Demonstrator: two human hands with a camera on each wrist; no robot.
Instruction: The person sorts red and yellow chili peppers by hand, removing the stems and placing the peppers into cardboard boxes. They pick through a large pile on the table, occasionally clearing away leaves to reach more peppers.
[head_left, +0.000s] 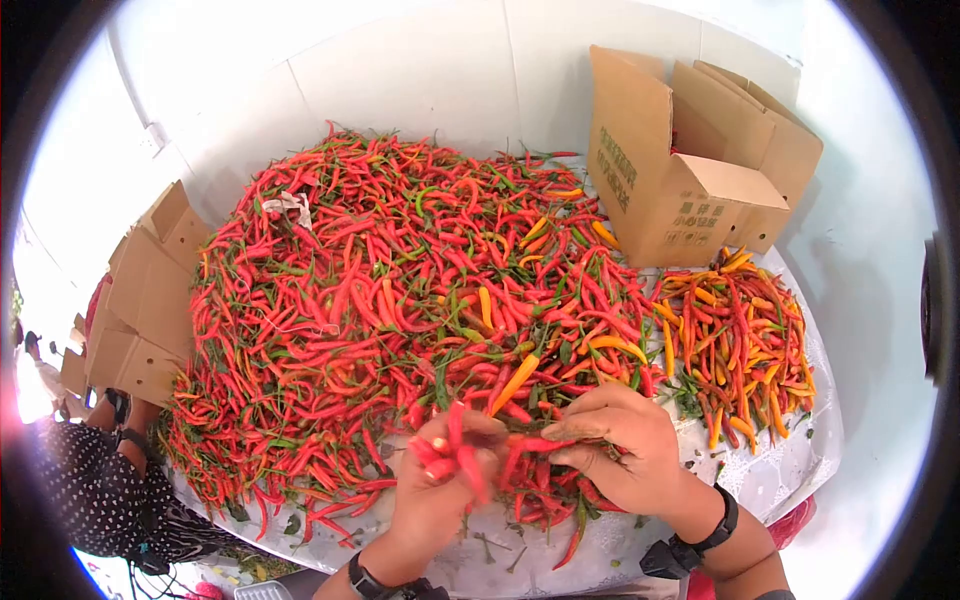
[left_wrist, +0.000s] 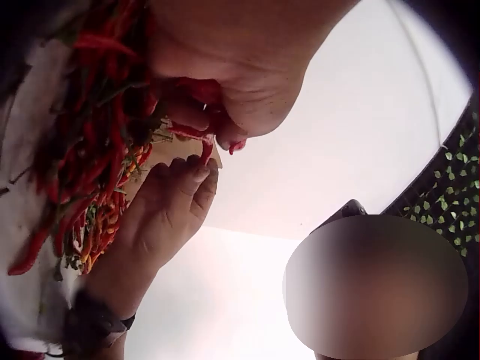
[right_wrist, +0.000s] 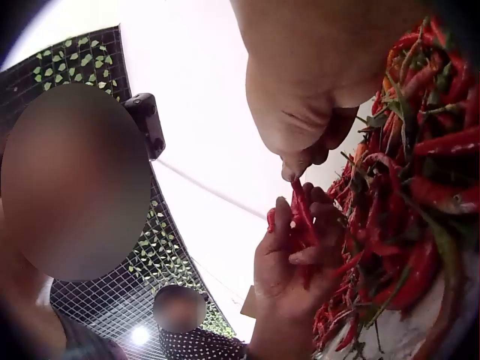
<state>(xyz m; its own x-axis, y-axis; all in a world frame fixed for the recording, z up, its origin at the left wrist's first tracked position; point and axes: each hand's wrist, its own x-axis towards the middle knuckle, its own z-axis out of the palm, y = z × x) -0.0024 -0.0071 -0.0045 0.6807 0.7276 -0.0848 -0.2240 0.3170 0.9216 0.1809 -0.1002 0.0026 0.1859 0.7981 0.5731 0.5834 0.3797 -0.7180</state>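
Observation:
My left hand (head_left: 428,505) holds several red chili peppers (head_left: 468,470) in its curled fingers, low over the front of a big heap of red chilies (head_left: 350,300). Just to its right, my right hand (head_left: 632,450) pinches the end of a red chili (head_left: 533,443) between thumb and fingertips. That same chili (right_wrist: 300,201) stretches between the two hands in the right wrist view. The left wrist view shows red tips poking out of the left fist beside the right fingertips. Palm and fingers hide part of the held bunch.
A smaller pile of orange and red chilies (head_left: 740,350) lies at the right, below an open cardboard box (head_left: 640,170). Another carton (head_left: 145,310) stands at the left, near a person in dotted clothing (head_left: 85,490). A white patterned cloth (head_left: 790,470) covers the table.

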